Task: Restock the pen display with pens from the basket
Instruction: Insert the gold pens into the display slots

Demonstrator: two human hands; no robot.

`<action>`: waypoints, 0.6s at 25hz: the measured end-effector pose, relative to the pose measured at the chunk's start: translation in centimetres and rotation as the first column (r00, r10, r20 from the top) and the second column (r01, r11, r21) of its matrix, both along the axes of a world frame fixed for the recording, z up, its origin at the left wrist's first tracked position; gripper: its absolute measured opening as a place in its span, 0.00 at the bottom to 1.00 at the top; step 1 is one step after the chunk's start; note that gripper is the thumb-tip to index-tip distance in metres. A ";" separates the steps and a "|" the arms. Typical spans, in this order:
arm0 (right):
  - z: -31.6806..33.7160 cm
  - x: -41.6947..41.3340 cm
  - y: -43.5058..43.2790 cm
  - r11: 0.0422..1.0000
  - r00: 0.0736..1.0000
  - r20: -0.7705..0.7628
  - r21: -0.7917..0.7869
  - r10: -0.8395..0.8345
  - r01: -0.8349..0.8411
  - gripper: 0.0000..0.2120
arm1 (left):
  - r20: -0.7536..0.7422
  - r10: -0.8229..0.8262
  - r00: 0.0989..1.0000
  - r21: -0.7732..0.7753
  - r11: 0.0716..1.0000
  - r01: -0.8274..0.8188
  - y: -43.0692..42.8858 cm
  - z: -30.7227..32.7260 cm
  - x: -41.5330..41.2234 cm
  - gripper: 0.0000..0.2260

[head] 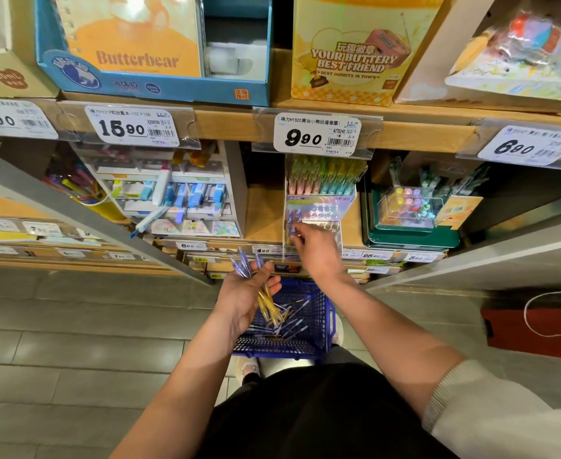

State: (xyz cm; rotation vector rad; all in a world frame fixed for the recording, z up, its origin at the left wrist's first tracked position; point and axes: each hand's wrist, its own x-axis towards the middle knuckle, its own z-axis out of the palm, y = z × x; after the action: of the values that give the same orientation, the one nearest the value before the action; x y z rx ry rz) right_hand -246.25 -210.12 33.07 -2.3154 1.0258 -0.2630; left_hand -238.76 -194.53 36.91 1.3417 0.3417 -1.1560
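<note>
Slotting step: your left hand [244,298] grips purple-and-yellow plastic pens [243,267]; your right hand [317,253], hold unclear, meets the clear acrylic display [327,212]; feed another.

A cream knitted sleeve with a ribbed cuff [471,405] covers the right arm from about the elbow up; the left forearm [186,369] is bare. A black garment [305,415] covers the lap above pale shoes [248,368].

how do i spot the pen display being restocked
Find the 9.90 price tag on the wooden shelf edge. Directly below it stands the pen display, where the right hand reaches in. Unlike the white rack on its left and green tray on its right, it is clear plastic.
</note>
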 end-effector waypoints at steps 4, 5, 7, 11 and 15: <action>-0.5 0.4 0.4 0.994 0.998 -0.034 0.089 -0.060 0.063 0.08 | -0.002 0.006 1.000 -0.005 1.000 -0.006 0.2 0.0 0.2 0.02; -0.6 0.6 0.5 0.992 0.997 -0.031 0.094 -0.077 0.080 0.08 | -0.004 0.006 1.000 -0.002 1.000 -0.006 0.3 0.0 0.1 0.02; -0.5 0.9 0.8 0.986 0.990 -0.038 0.093 -0.136 0.139 0.12 | -0.007 0.006 1.000 0.007 1.000 -0.006 0.4 0.0 0.1 0.01; -0.2 2.2 1.2 0.937 0.944 -0.145 0.145 -0.296 0.317 0.24 | -0.001 0.004 1.000 0.007 1.000 -0.004 0.4 0.0 0.0 0.01; 0.2 3.0 1.5 0.916 0.925 -0.203 0.182 -0.321 0.357 0.24 | -0.008 0.008 1.000 -0.002 1.000 -0.008 0.8 0.0 0.1 0.02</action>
State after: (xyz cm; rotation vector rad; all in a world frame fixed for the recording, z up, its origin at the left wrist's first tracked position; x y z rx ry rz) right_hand -243.29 -208.63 33.30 -1.9806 1.4703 -0.0839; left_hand -238.62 -193.73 36.88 1.3333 0.3515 -1.1552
